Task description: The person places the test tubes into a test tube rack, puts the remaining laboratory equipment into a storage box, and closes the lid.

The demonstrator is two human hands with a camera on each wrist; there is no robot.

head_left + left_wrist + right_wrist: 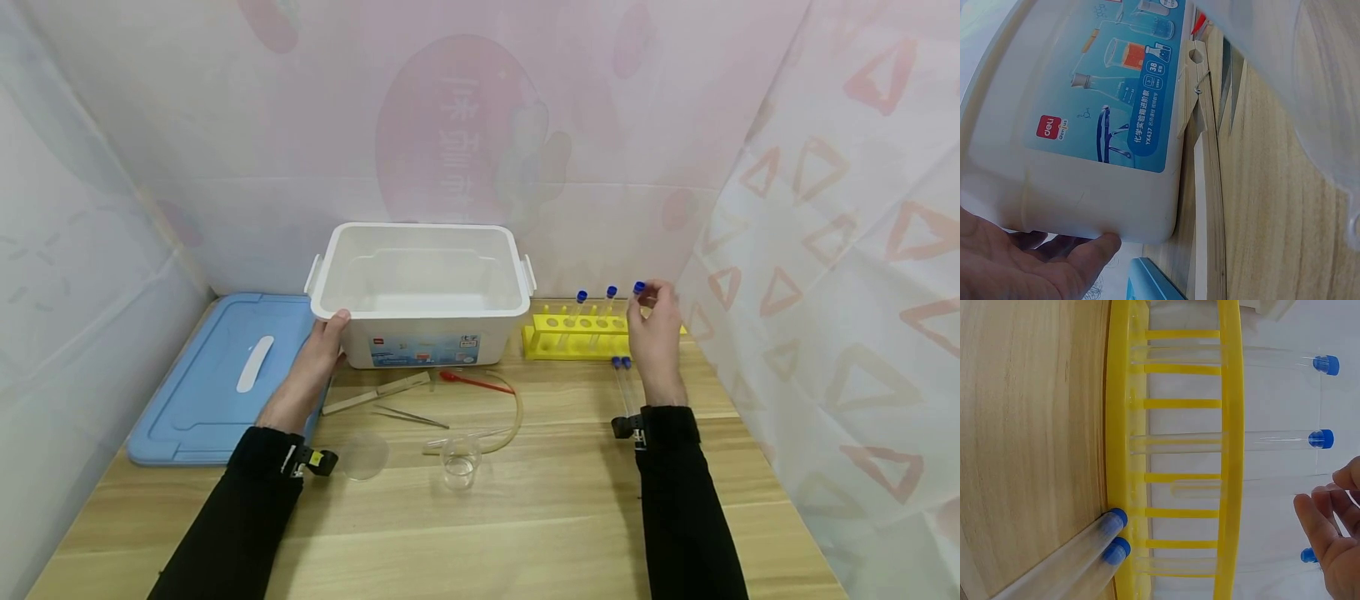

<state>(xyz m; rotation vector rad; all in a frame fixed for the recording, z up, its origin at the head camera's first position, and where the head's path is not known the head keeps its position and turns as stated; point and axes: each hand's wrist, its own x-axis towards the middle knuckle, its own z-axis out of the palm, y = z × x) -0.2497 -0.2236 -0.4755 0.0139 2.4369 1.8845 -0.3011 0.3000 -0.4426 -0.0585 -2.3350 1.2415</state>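
My right hand (656, 337) pinches a blue-capped test tube (1266, 486) near its top. Its lower end has passed through the upper bar of a yellow rack (1232, 419) and hangs short of the base. Other capped tubes (1282, 440) stand upright in the rack. Two more tubes (622, 383) lie on the table in front of it. At the front left corner of a white plastic box (420, 310), my left hand (311, 367) touches the wall with relaxed fingers; some fingertips are hidden behind the box.
A blue lid (217, 375) lies left of the box. In front are a wooden clamp (375, 393), tweezers (411, 417), a red dropper or spoon (472, 381), a rubber tube (517, 417), a clear beaker (460, 462) and a clear disc (364, 456). Fabric walls stand behind and beside.
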